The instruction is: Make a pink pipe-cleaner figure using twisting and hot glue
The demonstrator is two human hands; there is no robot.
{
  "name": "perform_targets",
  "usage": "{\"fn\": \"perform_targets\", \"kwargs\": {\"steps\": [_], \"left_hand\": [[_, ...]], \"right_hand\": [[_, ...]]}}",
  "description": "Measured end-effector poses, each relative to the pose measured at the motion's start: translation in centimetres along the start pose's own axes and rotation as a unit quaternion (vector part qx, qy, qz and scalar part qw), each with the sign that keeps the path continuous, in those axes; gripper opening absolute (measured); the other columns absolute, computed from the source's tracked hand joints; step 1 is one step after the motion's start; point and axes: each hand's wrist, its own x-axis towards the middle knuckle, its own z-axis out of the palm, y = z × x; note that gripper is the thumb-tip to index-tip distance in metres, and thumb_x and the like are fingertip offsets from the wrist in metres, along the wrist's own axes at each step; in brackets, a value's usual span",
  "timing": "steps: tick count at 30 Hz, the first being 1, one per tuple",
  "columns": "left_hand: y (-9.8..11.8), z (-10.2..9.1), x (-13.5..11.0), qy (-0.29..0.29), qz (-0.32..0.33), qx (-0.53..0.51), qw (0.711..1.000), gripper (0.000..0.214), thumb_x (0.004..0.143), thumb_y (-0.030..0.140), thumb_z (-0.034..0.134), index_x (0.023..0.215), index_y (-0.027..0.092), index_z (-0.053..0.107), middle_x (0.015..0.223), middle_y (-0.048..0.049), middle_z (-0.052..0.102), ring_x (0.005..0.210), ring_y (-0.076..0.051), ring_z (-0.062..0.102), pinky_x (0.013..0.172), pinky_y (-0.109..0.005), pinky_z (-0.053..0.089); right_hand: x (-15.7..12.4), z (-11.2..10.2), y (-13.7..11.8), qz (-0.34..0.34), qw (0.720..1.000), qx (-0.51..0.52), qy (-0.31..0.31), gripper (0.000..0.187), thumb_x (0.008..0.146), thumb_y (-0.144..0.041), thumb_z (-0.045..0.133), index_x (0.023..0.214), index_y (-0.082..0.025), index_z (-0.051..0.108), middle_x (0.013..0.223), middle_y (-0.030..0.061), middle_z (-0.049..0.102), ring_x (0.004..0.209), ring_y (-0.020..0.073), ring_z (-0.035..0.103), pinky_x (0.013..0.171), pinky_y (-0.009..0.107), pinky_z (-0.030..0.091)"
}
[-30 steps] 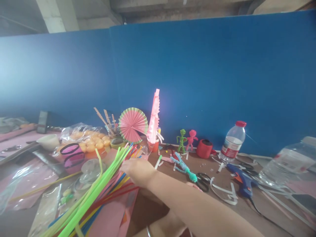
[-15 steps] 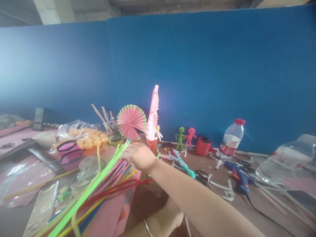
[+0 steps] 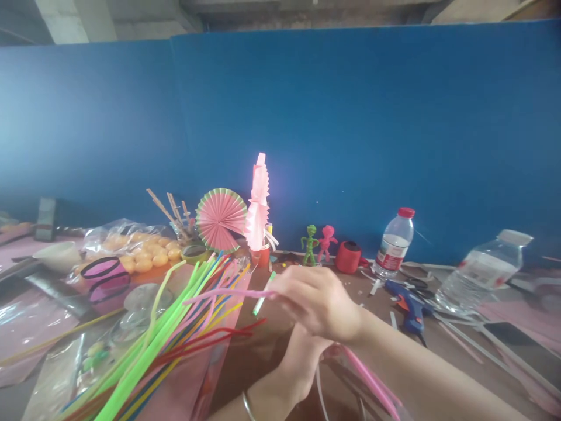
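Observation:
My right hand (image 3: 318,301) pinches a pink pipe cleaner (image 3: 219,294) and holds it above the table. One end of it points left over the bundle; the rest trails down to the right past my wrist. A bundle of green, pink, yellow, blue and red pipe cleaners (image 3: 166,333) lies fanned out on pink paper to the left. My left hand (image 3: 302,362), with a thin bangle at the wrist, rises just under the right hand. Its fingers are hidden behind the right hand, so its grip cannot be seen.
Along the blue partition stand a pink paper fan (image 3: 220,216), a folded pink paper piece (image 3: 258,204), two small pipe-cleaner figures (image 3: 318,242), a red roll (image 3: 348,257) and a water bottle (image 3: 393,245). A glue gun (image 3: 407,304) and a second bottle (image 3: 480,272) lie right; a bag of yellow balls (image 3: 131,248) sits left.
My right hand has left the bundle and moved right with one pink pipe cleaner in it. My left hand has come up beneath it. The view has shifted a little to the right.

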Motion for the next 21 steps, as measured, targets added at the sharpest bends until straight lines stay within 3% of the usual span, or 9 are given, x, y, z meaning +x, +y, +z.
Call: {"fn": "perform_targets", "kwargs": {"steps": [3, 7, 11, 16, 18, 21], "left_hand": [[-0.1, -0.2, 0.1, -0.034, -0.009, -0.028, 0.999, 0.02, 0.067, 0.019, 0.073, 0.084, 0.012, 0.065, 0.075, -0.0055, 0.067, 0.071, -0.016, 0.061, 0.066, -0.029, 0.048], [0.1, -0.1, 0.4, -0.037, 0.0, -0.067, 0.997, 0.017, 0.069, 0.018, 0.072, 0.085, 0.014, 0.066, 0.085, -0.0052, 0.067, 0.073, -0.013, 0.061, 0.069, -0.025, 0.048], [0.2, -0.2, 0.6, -0.038, 0.002, -0.089, 0.995, 0.015, 0.074, 0.017, 0.068, 0.088, 0.013, 0.068, 0.077, -0.003, 0.065, 0.069, -0.01, 0.06, 0.066, -0.021, 0.048], [0.3, -0.5, 0.7, -0.028, 0.0, -0.096, 0.995, 0.015, 0.078, 0.019, 0.064, 0.091, 0.014, 0.068, 0.079, -0.0035, 0.067, 0.069, -0.01, 0.062, 0.065, -0.019, 0.048], [0.4, -0.4, 0.6, -0.026, -0.003, -0.095, 0.995, 0.015, 0.079, 0.019, 0.063, 0.093, 0.014, 0.067, 0.082, -0.0045, 0.068, 0.07, -0.012, 0.063, 0.067, -0.021, 0.049], [0.7, -0.1, 0.5, -0.03, -0.004, -0.089, 0.996, 0.01, 0.079, 0.018, 0.061, 0.088, 0.014, 0.065, 0.083, -0.0055, 0.067, 0.07, -0.012, 0.062, 0.064, -0.021, 0.048]], "right_hand": [[-4.2, -4.2, 0.8, 0.144, 0.987, 0.052, 0.045, 0.013, 0.088, -0.015, 0.047, 0.091, -0.018, 0.059, 0.077, 0.0023, 0.063, 0.065, 0.0112, 0.056, 0.057, 0.021, 0.044], [-11.6, -9.3, 2.3, 0.364, 0.93, 0.045, 0.027, 0.012, 0.086, -0.022, 0.048, 0.085, -0.022, 0.06, 0.071, 0.0003, 0.061, 0.056, 0.0123, 0.055, 0.051, 0.022, 0.043], [-18.4, -12.0, 2.4, 0.481, 0.877, 0.006, 0.01, 0.014, 0.081, -0.028, 0.05, 0.08, -0.022, 0.062, 0.061, -0.0006, 0.06, 0.053, 0.0146, 0.055, 0.049, 0.023, 0.044], [-23.0, -11.8, 1.7, 0.497, 0.861, -0.032, -0.104, 0.02, 0.078, -0.025, 0.047, 0.069, -0.022, 0.064, 0.066, 0.0011, 0.066, 0.061, 0.0177, 0.061, 0.057, 0.025, 0.049], [-23.2, -10.9, 1.6, 0.449, 0.875, -0.077, -0.166, 0.022, 0.075, -0.017, 0.046, 0.068, -0.023, 0.066, 0.068, 0.0026, 0.067, 0.065, 0.019, 0.063, 0.061, 0.027, 0.05], [-21.6, -8.9, 0.8, 0.372, 0.897, -0.149, -0.186, 0.033, 0.071, -0.006, 0.043, 0.086, -0.022, 0.068, 0.092, 0.0079, 0.068, 0.087, 0.0224, 0.063, 0.079, 0.034, 0.048]]}}
